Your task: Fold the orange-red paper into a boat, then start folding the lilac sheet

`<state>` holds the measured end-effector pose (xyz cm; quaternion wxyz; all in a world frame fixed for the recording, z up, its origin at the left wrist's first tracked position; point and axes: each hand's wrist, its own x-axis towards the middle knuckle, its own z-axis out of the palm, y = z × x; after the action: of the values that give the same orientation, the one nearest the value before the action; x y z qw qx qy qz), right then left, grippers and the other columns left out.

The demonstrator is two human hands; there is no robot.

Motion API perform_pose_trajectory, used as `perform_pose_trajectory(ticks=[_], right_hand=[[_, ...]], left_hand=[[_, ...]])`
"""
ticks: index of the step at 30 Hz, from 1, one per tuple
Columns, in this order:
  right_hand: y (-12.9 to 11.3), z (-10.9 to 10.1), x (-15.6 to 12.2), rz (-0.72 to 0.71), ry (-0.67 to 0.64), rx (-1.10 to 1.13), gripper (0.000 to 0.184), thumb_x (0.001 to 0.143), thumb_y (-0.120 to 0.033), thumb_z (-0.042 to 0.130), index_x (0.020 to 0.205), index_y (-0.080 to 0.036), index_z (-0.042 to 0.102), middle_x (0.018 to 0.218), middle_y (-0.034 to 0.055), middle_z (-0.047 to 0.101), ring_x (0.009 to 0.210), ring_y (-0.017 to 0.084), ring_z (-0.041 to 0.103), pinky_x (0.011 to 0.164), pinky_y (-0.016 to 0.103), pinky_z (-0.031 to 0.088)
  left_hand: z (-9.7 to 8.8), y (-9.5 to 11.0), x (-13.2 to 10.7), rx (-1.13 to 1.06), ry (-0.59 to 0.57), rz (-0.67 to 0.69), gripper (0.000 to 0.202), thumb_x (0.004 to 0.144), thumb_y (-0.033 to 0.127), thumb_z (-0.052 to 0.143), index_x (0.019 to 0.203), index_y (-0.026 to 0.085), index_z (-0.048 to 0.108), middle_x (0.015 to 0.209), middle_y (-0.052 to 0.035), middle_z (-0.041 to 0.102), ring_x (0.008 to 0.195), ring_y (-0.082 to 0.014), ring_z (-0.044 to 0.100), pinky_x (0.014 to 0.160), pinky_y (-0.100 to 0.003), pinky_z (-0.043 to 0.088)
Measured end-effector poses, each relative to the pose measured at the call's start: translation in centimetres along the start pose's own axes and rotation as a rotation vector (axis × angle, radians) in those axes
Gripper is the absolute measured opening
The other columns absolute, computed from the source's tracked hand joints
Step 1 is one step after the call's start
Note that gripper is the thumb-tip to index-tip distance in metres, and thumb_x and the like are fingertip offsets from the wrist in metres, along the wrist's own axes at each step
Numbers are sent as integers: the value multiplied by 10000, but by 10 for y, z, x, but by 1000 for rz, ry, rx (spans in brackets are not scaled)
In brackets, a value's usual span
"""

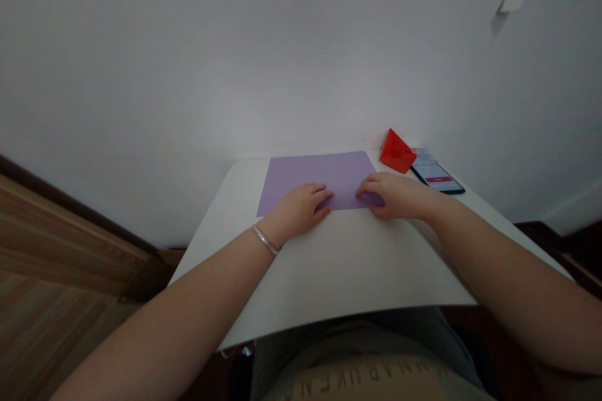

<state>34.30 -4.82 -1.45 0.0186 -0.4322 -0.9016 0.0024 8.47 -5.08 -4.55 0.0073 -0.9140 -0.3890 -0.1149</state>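
Observation:
A sheet of purple paper (pixel 313 169) lies flat on the white table. My left hand (pixel 301 207), with a silver bangle at the wrist, rests on the near edge of the sheet left of its middle. Its fingers are stretched out and the thumb stands apart. Over the near right corner of the paper is my right hand (pixel 388 194). Its fingers bend down onto the sheet and the thumb is apart from them at the near edge. Part of that corner is hidden under the hand.
A folded red paper shape (pixel 397 151) stands at the table's back right. Beside it lies a phone (pixel 437 177) with its screen lit. The white table (pixel 357 263) meets a pale wall at the back. Wooden furniture (pixel 61 232) is at the left.

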Motion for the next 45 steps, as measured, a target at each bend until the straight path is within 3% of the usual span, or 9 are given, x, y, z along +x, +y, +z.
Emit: perform_pose_trajectory(ticks=[8, 18, 24, 29, 38, 45], right_hand=[[5, -2, -1, 3, -4, -36, 363, 742, -249, 595, 1093, -215, 682, 1116, 80, 685, 951, 254, 642, 711, 325, 466], [32, 3, -3, -8, -45, 186, 228, 822, -326, 562, 943, -242, 737, 1035, 41, 715, 863, 189, 642, 744, 292, 478], [28, 0, -2, 18, -66, 204, 293, 765, -371, 651, 1011, -227, 722, 1048, 61, 700, 792, 183, 630, 678, 281, 480], [24, -1, -2, -6, -52, 192, 258, 786, -294, 605, 1005, -225, 721, 1047, 68, 701, 884, 205, 638, 749, 302, 490], [35, 4, -2, -20, -55, 270, 227, 809, -351, 602, 943, -246, 753, 1078, 32, 713, 861, 183, 644, 734, 284, 492], [38, 7, -3, 8, -33, 288, 222, 815, -353, 581, 920, -278, 761, 1074, 4, 729, 926, 195, 660, 816, 309, 503]], left_hand=[[3, -4, 0, -4, 15, 10, 422, 939, 374, 472, 1289, 162, 573, 1362, -131, 553, 1250, -253, 518, 1075, -405, 405], [4, -4, 0, -10, 1, 9, 438, 939, 379, 475, 1293, 142, 574, 1363, -137, 553, 1252, -258, 515, 1077, -402, 400], [6, -7, 0, -13, 9, 9, 430, 939, 378, 472, 1293, 154, 573, 1364, -135, 552, 1256, -252, 515, 1080, -403, 397], [5, -7, -1, -20, 19, 24, 420, 942, 371, 471, 1285, 153, 576, 1357, -144, 556, 1256, -254, 515, 1076, -418, 399], [4, -7, -2, -8, 6, 24, 426, 943, 365, 469, 1290, 141, 573, 1361, -148, 552, 1251, -259, 518, 1073, -418, 404], [5, -8, -2, -5, 24, 33, 404, 940, 365, 472, 1279, 171, 578, 1346, -129, 568, 1236, -246, 532, 1058, -414, 420]])
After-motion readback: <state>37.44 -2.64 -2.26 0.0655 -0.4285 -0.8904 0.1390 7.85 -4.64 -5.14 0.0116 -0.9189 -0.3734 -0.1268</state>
